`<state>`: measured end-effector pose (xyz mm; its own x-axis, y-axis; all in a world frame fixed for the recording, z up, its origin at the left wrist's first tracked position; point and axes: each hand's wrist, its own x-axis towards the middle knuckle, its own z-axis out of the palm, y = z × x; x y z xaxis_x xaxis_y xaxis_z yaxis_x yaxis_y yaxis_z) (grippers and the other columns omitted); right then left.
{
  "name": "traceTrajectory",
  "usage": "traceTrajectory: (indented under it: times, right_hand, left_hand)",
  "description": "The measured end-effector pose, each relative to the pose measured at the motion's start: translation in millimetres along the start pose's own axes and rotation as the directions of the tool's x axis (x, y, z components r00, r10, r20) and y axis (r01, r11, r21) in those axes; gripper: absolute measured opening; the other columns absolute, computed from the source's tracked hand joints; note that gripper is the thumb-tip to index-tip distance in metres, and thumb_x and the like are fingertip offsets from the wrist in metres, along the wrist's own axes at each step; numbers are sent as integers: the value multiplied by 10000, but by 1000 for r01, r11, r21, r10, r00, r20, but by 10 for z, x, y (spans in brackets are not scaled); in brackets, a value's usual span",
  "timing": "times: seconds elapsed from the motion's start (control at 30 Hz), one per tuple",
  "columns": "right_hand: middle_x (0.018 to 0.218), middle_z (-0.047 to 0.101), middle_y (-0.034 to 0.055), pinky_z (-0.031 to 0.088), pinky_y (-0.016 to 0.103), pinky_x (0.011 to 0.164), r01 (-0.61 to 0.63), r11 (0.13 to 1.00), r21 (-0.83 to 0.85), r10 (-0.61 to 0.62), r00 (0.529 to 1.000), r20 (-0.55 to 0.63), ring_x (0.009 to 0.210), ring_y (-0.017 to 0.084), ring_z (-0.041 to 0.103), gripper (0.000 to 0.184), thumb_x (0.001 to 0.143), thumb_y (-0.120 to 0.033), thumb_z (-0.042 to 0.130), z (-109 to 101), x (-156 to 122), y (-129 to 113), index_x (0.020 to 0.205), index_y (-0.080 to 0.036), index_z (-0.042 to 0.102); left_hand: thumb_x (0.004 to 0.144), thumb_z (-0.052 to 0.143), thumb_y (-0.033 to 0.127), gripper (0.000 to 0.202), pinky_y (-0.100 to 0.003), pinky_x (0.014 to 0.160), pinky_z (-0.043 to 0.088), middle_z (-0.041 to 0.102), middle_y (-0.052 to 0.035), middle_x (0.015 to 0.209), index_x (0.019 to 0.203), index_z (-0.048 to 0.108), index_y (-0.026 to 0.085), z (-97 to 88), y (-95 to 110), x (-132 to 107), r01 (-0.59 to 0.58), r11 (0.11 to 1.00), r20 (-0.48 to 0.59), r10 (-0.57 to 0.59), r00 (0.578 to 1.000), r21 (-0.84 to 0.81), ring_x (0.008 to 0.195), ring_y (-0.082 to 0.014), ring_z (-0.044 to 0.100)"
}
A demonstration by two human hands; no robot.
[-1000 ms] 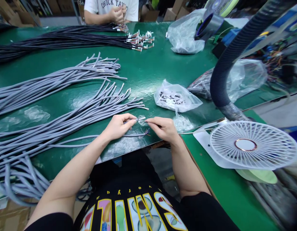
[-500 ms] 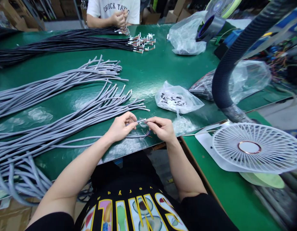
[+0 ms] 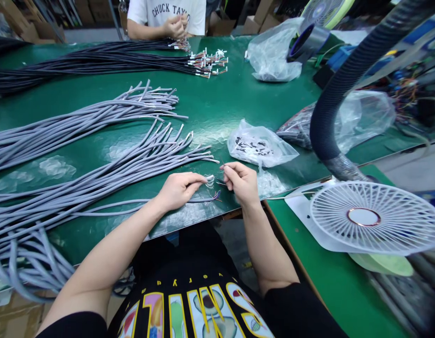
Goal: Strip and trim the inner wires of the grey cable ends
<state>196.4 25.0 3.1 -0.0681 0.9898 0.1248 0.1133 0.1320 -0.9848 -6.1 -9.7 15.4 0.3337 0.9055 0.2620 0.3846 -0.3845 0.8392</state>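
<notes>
Grey cable [image 3: 140,203] lies across the near edge of the green surface [image 3: 217,108], its stripped end with thin coloured wires [image 3: 214,196] fanned out between the two hands. Left hand [image 3: 178,188] rests on the surface, fingers curled shut, pinching the cable end at its thumb and forefinger. Right hand [image 3: 241,182] just beside it, a small gap apart, fingers closed in a pinch on something small and dark; too small to tell what. A bit of clear plastic sits between the fingertips, blurred.

Just behind the hands: a bundle of loose grey cables [image 3: 97,173] fanning from the left edge, ends pointing right. A second grey bundle [image 3: 90,117] lies further back. Right of the hands, a small clear bag of dark small parts [image 3: 258,145], near the right hand but not touching. More clear bags [image 3: 274,51] further back right.

Far side of the surface: long black cables [image 3: 97,58] with white connectors [image 3: 208,61] at their ends. Another person in a white shirt [image 3: 168,11] works there, both their hands together at chest level.

Right side: a white fan [image 3: 374,218] lying face up on a lower green bench, a dark ribbed hose [image 3: 335,89] curving above it.
</notes>
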Motion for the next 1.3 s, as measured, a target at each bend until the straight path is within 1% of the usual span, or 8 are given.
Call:
traceTrajectory:
  times: [0.1,0.23,0.37,0.47,0.57,0.87,1.07,1.3]
  right_hand:
    - [518,526,-49,298,190,352,22,998,-57,-23,1000,-19,347,43,389,205,819,-361,628,-69,2,-14,802,-162,671]
    - [582,624,-8,411,221,426,190,940,-284,-181,982,58,429,89,512,170,840,-303,595,-213,-77,-74,804,-179,704]
    - [746,733,42,521,268,594,379,807,-452,-313,925,217,620,151,657,164,845,-264,583,-324,-145,-156,806,-192,725]
    - [761,744,47,525,261,608,453,746,-488,-340,889,306,627,149,670,170,861,-243,570,-378,-151,-200,825,-191,728]
    - [760,745,48,514,251,598,498,692,-523,-369,866,338,628,146,673,173,871,-233,566,-424,-123,-231,844,-190,731]
    - [709,718,32,443,238,559,586,559,-587,-281,799,531,589,127,631,215,902,-263,536,-530,-28,-309,878,-199,740]
    - [774,744,36,448,241,579,608,551,-572,-240,772,589,630,130,654,218,911,-267,534,-524,-16,-306,894,-199,741]
    - [741,735,38,445,233,569,642,567,-516,-271,737,619,608,125,644,194,903,-240,555,-504,1,-278,909,-189,742]
  left_hand:
    - [882,531,246,178,-236,698,480,726,-36,861,966,676,187,-1,-6,-8,32,999,-9,-31,999,38,738,-137,663]
    - [873,550,284,170,-233,659,467,660,5,718,1011,583,191,-15,4,-14,94,994,-41,-92,995,57,654,-126,635]
    - [863,556,290,144,-230,676,474,681,-4,790,979,555,205,-17,10,-20,79,992,-54,-74,996,97,710,-130,659]
    - [869,544,299,140,-223,672,479,701,-13,842,978,550,210,-16,19,-29,59,988,-44,-53,998,146,740,-135,679]
    - [872,541,288,138,-216,652,478,714,-18,861,983,549,206,-25,33,-35,19,977,-24,-15,1000,213,747,-141,691]
    - [903,509,293,140,-205,641,464,723,-21,867,993,564,202,-47,11,-34,-168,911,49,162,986,375,734,-132,685]
    - [908,500,296,143,-212,642,462,723,-30,880,996,562,202,-38,4,-42,-182,910,63,171,983,374,729,-135,679]
    - [911,507,291,143,-217,633,461,719,-30,875,1010,553,198,-24,-13,-48,-198,907,68,186,980,372,723,-141,681]
